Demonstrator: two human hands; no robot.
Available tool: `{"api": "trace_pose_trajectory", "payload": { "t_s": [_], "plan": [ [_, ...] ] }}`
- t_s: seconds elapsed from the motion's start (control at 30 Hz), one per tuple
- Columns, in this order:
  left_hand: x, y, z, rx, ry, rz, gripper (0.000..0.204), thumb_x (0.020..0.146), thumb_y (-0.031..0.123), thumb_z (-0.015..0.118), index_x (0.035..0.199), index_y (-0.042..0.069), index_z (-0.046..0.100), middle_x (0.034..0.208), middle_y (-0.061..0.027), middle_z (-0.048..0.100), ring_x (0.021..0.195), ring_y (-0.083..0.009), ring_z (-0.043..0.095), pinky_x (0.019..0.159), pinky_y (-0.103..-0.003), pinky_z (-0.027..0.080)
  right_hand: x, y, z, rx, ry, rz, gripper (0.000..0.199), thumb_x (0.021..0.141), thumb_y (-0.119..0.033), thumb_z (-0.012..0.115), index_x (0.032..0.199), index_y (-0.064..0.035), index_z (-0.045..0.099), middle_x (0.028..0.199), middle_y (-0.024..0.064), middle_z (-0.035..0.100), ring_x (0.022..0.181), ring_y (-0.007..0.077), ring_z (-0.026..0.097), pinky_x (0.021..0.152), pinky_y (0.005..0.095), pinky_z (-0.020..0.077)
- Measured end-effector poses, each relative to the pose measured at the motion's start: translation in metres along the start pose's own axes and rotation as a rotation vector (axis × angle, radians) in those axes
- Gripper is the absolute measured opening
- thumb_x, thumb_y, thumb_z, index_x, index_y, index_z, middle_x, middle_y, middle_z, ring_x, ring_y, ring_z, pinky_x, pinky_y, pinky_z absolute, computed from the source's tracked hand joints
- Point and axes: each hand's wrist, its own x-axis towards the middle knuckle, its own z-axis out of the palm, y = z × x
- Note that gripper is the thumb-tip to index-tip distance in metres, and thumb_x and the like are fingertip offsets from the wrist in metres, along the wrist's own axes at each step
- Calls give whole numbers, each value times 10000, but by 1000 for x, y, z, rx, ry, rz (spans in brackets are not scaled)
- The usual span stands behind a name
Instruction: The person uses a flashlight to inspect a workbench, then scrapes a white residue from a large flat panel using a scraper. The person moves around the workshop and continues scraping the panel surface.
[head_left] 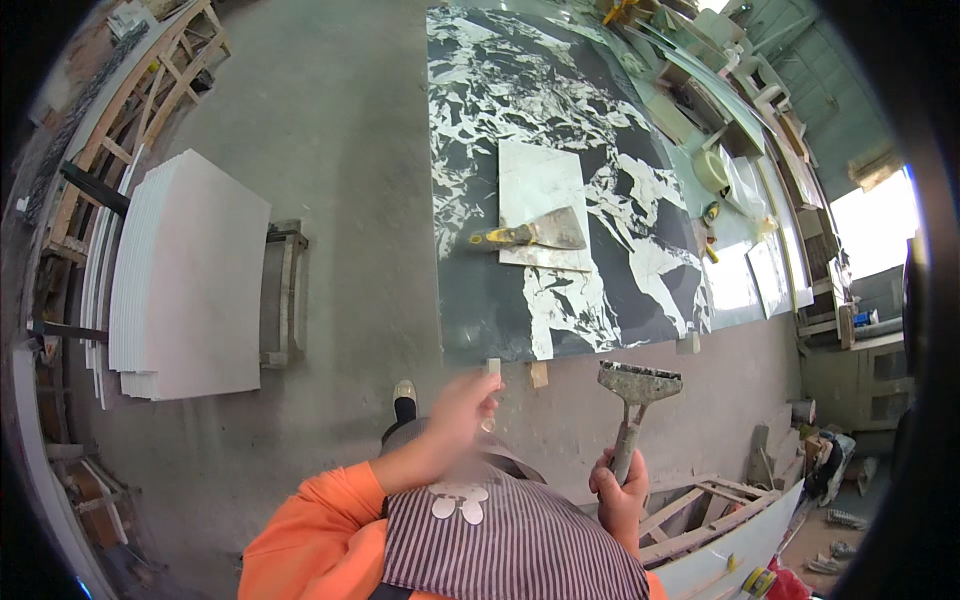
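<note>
My right hand (622, 488) is wrapped round the handle of a wide-headed floor scraper (632, 400). Its grimy head points up, just short of the slab's near edge. In front of my apron is my left hand (462, 412), smeared by motion, so its fingers are hard to read. Ahead lies a large black-and-white patterned stone slab (560, 85). A small white marbled tile (545, 180) rests on it, and across that tile lies a putty knife (550, 232) with a yellow-and-black handle, its broad blade stained.
Upright pale panels (200, 290) are stacked on a rack at the left. Small blocks (540, 375) show under the slab's near edge. At the right are a tape roll (711, 170) and a cluttered bench. A wooden frame (690, 520) stands low by my right side.
</note>
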Motion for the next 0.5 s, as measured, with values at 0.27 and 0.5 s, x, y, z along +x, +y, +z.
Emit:
{"api": "trace_pose_trajectory", "payload": {
  "t_s": [0.27, 0.5],
  "plan": [
    [-6, -3, -13, 200, 40, 65, 413, 903, 438, 623, 989, 35, 653, 803, -18, 574, 759, -106, 519, 719, -266, 440, 3, -6, 6, 16, -25, 60, 327, 805, -106, 736, 1041, -5, 534, 777, 34, 569, 608, 103, 514, 526, 244, 416],
    [-8, -3, -20, 65, -51, 73, 246, 899, 229, 670, 1051, 38, 631, 958, -35, 652, 717, -84, 516, 655, -240, 442, 5, -8, 18, 22, -49, 61, 333, 797, -129, 751, 1022, -5, 539, 778, 37, 575, 606, 101, 506, 525, 248, 412]
  ]
}}
